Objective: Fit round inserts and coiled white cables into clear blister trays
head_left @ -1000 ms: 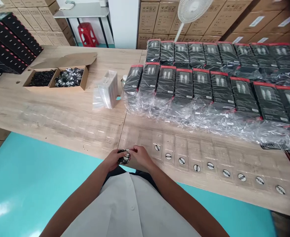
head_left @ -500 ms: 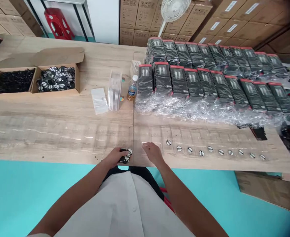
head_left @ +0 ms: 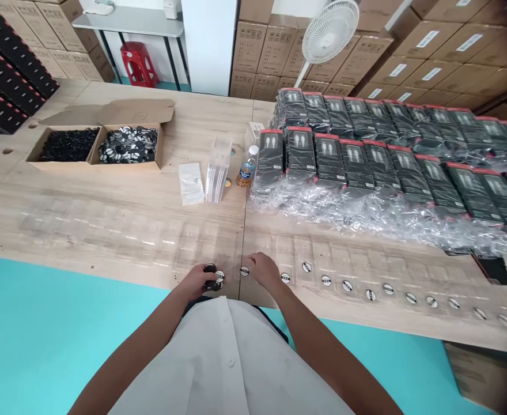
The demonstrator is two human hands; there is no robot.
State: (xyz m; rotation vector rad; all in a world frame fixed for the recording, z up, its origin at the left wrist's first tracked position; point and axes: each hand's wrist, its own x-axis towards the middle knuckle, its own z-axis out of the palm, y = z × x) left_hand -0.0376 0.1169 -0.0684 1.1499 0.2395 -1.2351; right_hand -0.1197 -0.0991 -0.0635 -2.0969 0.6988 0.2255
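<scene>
My left hand (head_left: 195,281) is closed around several round black-and-white discs (head_left: 213,284) at the table's front edge. Just right of it, my right hand (head_left: 264,270) has its fingers pinched at the edge of a single disc (head_left: 244,271), above a clear plastic tray. Clear plastic trays (head_left: 188,239) lie in a long overlapping row along the front of the table. In the trays right of my right hand are single discs, the nearest being a white-faced disc (head_left: 285,278). Tray edges are hard to make out against the wood.
A divided cardboard box (head_left: 126,166) holds more discs and small black parts. Behind my hands are a stack of clear trays (head_left: 218,170), a white bag (head_left: 191,183) and a bottle (head_left: 247,167). Plastic-wrapped black boxes (head_left: 329,158) fill the back right; a fan (head_left: 330,31) stands behind.
The view has shifted, so the table contents appear lower and to the right. My right hand has moved left along the trays, and a disc now shows in the tray it was over.
</scene>
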